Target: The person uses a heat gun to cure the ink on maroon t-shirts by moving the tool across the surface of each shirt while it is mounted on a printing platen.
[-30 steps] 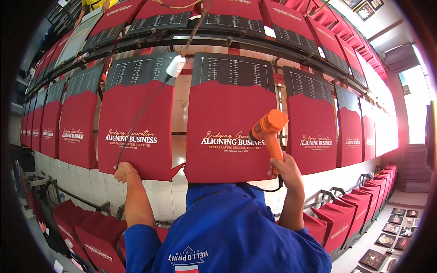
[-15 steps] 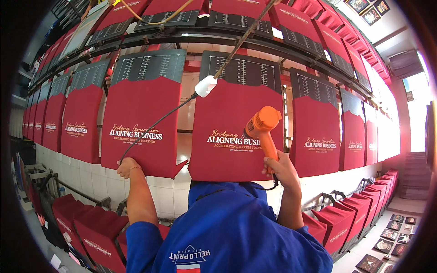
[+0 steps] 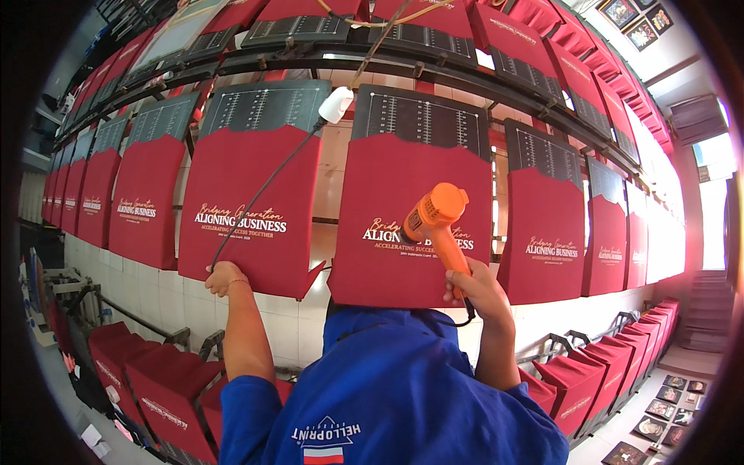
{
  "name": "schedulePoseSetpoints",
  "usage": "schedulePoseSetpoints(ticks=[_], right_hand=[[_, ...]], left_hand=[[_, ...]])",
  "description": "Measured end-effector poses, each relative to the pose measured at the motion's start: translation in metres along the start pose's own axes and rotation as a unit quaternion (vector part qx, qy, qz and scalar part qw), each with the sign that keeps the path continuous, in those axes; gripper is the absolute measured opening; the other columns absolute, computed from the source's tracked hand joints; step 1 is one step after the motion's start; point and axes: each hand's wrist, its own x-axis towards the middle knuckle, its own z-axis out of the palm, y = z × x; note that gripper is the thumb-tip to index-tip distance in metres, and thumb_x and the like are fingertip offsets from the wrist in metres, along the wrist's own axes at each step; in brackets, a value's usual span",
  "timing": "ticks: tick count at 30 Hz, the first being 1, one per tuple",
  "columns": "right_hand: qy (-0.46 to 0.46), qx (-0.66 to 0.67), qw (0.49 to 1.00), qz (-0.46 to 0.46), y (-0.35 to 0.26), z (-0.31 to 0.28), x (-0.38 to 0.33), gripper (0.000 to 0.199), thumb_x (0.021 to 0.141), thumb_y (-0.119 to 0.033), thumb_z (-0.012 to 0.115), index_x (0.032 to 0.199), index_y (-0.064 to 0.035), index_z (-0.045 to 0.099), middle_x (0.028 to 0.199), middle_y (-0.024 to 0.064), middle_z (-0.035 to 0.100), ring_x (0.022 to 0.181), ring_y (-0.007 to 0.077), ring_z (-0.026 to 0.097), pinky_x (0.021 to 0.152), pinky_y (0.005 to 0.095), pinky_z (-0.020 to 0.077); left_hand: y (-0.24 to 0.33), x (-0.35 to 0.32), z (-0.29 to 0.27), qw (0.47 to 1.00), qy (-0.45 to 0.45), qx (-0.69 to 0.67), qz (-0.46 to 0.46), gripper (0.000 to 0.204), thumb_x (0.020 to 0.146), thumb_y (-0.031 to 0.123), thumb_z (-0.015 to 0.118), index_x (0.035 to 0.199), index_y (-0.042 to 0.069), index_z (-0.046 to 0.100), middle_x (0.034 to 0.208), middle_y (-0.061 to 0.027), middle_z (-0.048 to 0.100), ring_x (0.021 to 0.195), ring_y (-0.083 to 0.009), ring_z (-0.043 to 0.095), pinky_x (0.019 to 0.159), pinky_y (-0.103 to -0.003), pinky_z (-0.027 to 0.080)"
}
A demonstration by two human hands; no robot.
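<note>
My right hand (image 3: pixel 482 291) is wrapped round the handle of an orange hair dryer (image 3: pixel 439 213). The dryer's dark nozzle points left and down over the white and gold print on a dark red fabric piece (image 3: pixel 415 275), hiding part of the lettering. That fabric lies over a black board (image 3: pixel 422 124) marked with white scales. At the lower edge of the neighbouring red fabric (image 3: pixel 252 170), my left hand (image 3: pixel 228 279) is closed on a thin black cord (image 3: pixel 267 180). The cord runs up to a white plug connector (image 3: pixel 336 105), which hangs from a wire.
More boards with printed red fabric stand in rows to the left, to the right (image 3: pixel 542 217) and beyond a black metal rail (image 3: pixel 310 68). Another row of red-covered boards (image 3: pixel 167 395) lies behind me on both sides. Framed pictures (image 3: pixel 649 426) are at the lower right.
The dryer has shifted left across the print, from its right part to its middle. The white connector has swung up and left. My left hand still grips the cord.
</note>
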Motion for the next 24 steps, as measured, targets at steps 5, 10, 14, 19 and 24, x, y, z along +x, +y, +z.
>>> schedulePoseSetpoints(ticks=[5, 10, 14, 19, 24], right_hand=[[-0.022, -0.001, 1.000, 0.003, -0.005, 0.012, 0.001, 0.022, 0.090, -0.018, 0.059, 0.100, 0.0013, 0.056, 0.072, 0.0045, 0.060, 0.060, 0.0100, 0.061, 0.053, 0.0221, 0.0485], [-0.016, 0.012, 0.999, 0.025, -0.007, 0.027, 0.005, 0.024, 0.091, -0.019, 0.060, 0.104, 0.0008, 0.056, 0.071, 0.0035, 0.059, 0.062, 0.0100, 0.061, 0.053, 0.0234, 0.0485], [-0.023, 0.020, 0.999, 0.028, -0.015, 0.037, 0.006, 0.023, 0.091, -0.019, 0.060, 0.103, 0.0008, 0.055, 0.072, 0.0038, 0.059, 0.062, 0.0104, 0.061, 0.053, 0.0246, 0.0480], [0.040, -0.004, 0.999, 0.002, -0.015, 0.065, 0.011, 0.022, 0.091, -0.018, 0.060, 0.102, 0.0010, 0.055, 0.072, 0.0045, 0.059, 0.062, 0.0115, 0.062, 0.052, 0.0250, 0.0468], [0.023, 0.012, 1.000, 0.012, -0.026, 0.078, 0.010, 0.024, 0.091, -0.019, 0.059, 0.102, 0.0020, 0.056, 0.072, 0.0048, 0.061, 0.061, 0.0112, 0.062, 0.054, 0.0236, 0.0479]], left_hand=[[-0.005, 0.009, 0.000, 0.999, -0.030, -0.030, 0.013, 0.061, 0.096, 0.046, 0.049, 0.116, -0.012, 0.049, 0.119, -0.0302, 0.053, 0.112, -0.0445, 0.055, 0.090, -0.055, 0.049], [-0.017, 0.003, -0.011, 0.990, -0.072, -0.061, 0.102, 0.065, 0.093, 0.045, 0.055, 0.113, -0.016, 0.048, 0.114, -0.0326, 0.053, 0.109, -0.0465, 0.055, 0.090, -0.054, 0.048], [-0.042, 0.027, 0.004, 0.969, -0.077, -0.094, 0.214, 0.062, 0.093, 0.041, 0.059, 0.111, -0.018, 0.047, 0.110, -0.0335, 0.053, 0.105, -0.0470, 0.055, 0.087, -0.052, 0.047], [-0.046, 0.023, 0.004, 0.954, -0.105, -0.151, 0.237, 0.055, 0.095, 0.031, 0.058, 0.114, -0.019, 0.046, 0.110, -0.0323, 0.053, 0.101, -0.0449, 0.057, 0.088, -0.050, 0.047], [-0.050, 0.027, 0.003, 0.949, -0.095, -0.178, 0.242, 0.050, 0.096, 0.026, 0.057, 0.115, -0.018, 0.046, 0.111, -0.0319, 0.053, 0.101, -0.0441, 0.058, 0.088, -0.048, 0.047]])
